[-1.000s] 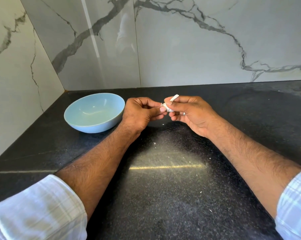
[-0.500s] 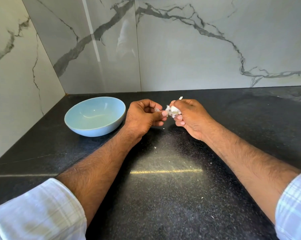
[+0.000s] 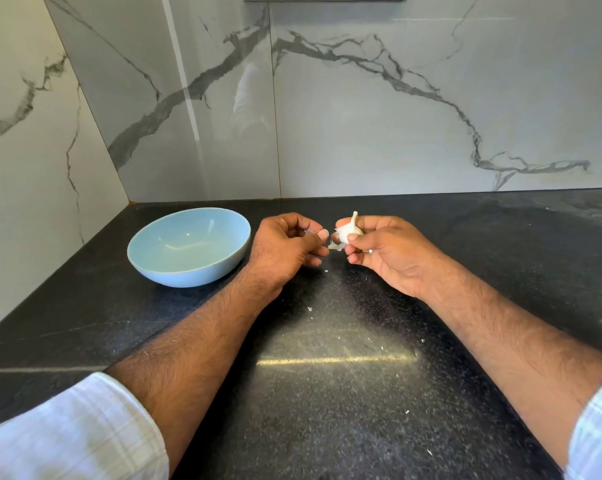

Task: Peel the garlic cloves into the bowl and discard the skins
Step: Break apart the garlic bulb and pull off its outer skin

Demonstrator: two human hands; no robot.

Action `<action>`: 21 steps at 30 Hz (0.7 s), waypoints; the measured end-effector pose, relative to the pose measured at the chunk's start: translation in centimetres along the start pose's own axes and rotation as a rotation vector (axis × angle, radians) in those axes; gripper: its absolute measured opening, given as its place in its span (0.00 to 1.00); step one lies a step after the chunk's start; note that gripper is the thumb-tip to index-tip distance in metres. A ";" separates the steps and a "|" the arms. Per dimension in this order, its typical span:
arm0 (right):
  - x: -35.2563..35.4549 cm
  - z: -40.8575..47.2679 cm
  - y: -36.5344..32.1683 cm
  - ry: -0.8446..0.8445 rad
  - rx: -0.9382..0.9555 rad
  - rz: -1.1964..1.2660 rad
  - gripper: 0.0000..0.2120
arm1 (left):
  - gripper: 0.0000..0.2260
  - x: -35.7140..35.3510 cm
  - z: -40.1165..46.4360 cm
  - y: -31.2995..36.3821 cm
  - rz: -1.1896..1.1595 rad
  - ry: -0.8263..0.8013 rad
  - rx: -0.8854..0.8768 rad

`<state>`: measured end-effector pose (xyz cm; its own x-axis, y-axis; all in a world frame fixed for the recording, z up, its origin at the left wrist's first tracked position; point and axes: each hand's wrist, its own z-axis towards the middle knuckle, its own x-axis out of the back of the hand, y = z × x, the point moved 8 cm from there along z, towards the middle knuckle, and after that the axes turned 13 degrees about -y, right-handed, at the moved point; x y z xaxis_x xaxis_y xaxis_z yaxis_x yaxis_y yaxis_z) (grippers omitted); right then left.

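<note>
Our right hand closes its grip around a garlic bulb, thumb and fingertips curled on it, holding it above the black tabletop. The bulb's long axis stands nearly upright, its thin stem tip pointing up and slightly away from us. A strip of loosened skin hangs from the bulb's lower left side, toward our other hand. Our left hand sits just beside it, fingers curled with the thumb pressed against the forefinger; something pale shows between them, though we cannot tell whether it is pinching skin. The light blue bowl rests on the tabletop just left of our left hand. Small white skin flakes lie scattered on the tabletop below our hands.
</note>
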<state>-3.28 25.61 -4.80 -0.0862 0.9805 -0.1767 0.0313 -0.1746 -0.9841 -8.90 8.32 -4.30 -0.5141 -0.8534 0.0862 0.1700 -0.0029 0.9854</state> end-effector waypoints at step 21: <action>-0.5 0.5 0.1 -0.002 -0.059 -0.058 0.10 | 0.01 0.3 0.3 -0.6 -0.043 0.024 0.032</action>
<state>-3.70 25.05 -4.78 -0.0917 0.9886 -0.1191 0.0847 -0.1114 -0.9902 -9.44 8.23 -4.83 -0.5003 -0.8649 0.0406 0.1211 -0.0235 0.9924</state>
